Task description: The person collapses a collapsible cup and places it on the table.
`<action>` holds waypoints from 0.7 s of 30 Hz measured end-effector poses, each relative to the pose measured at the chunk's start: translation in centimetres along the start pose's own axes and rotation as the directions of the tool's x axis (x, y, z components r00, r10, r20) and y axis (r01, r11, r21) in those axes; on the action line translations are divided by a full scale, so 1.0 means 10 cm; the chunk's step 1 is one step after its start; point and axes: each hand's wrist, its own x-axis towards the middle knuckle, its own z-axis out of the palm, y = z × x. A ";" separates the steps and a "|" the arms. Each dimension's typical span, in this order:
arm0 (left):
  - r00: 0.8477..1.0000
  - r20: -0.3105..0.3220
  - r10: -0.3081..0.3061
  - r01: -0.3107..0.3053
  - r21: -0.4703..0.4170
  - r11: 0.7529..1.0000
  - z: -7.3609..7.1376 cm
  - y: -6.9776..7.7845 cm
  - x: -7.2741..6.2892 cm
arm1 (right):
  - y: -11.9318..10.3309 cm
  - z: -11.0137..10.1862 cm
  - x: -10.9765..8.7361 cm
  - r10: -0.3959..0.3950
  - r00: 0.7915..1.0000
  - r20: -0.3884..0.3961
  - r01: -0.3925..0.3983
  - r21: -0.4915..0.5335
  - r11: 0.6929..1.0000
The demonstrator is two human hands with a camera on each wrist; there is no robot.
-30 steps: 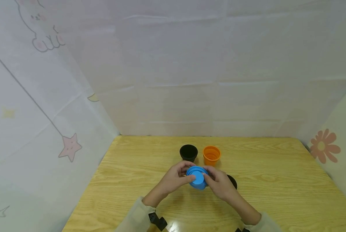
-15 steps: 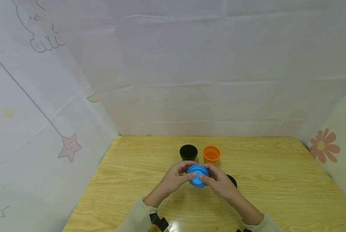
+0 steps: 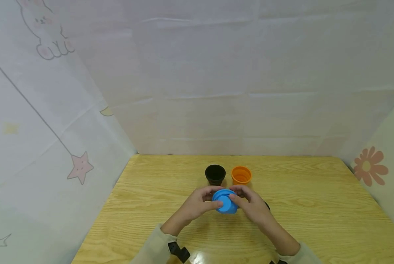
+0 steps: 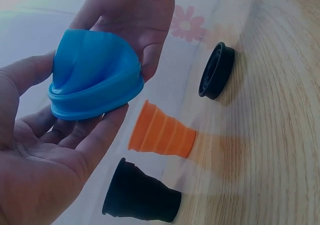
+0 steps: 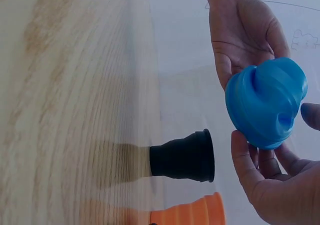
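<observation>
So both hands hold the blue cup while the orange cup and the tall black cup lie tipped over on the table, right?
Not quite: the head view shows the orange cup and the tall black cup standing upright on the table. The left hand and right hand do hold the blue cup.

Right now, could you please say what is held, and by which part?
The blue cup, by the left hand and right hand: fingers at its rim, left thumb at its base.

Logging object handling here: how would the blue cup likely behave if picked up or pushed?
The blue cup is probably soft, since its wall is twisted and dented. Set down like this, it might tip when pushed, its base sitting askew.
</observation>
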 end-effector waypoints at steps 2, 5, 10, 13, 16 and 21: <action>1.000 -0.009 0.006 -0.006 -0.022 1.000 0.00 0.01 -0.01 | 0.01 -0.01 0.00 -0.013 1.000 -0.004 0.013 0.016 1.000; 0.999 -0.042 0.015 -0.019 -0.080 0.997 0.00 0.00 -0.02 | 0.01 -0.03 0.00 -0.049 0.999 0.005 0.049 0.061 0.997; 0.991 -0.116 0.060 -0.083 -0.199 0.976 0.02 -0.02 -0.02 | 0.00 -0.05 0.00 -0.107 0.993 0.046 0.098 0.166 0.981; 0.989 -0.122 0.088 -0.114 -0.225 0.968 0.04 -0.03 -0.03 | -0.02 -0.05 -0.01 -0.115 0.991 0.067 0.099 0.204 0.974; 0.990 -0.110 0.092 -0.113 -0.209 0.971 0.05 -0.04 -0.03 | -0.03 -0.05 -0.01 -0.124 0.989 0.081 0.104 0.215 0.971; 0.993 -0.071 0.090 -0.099 -0.134 0.986 0.00 -0.04 -0.04 | -0.04 -0.07 -0.02 -0.145 0.986 0.079 0.131 0.169 0.977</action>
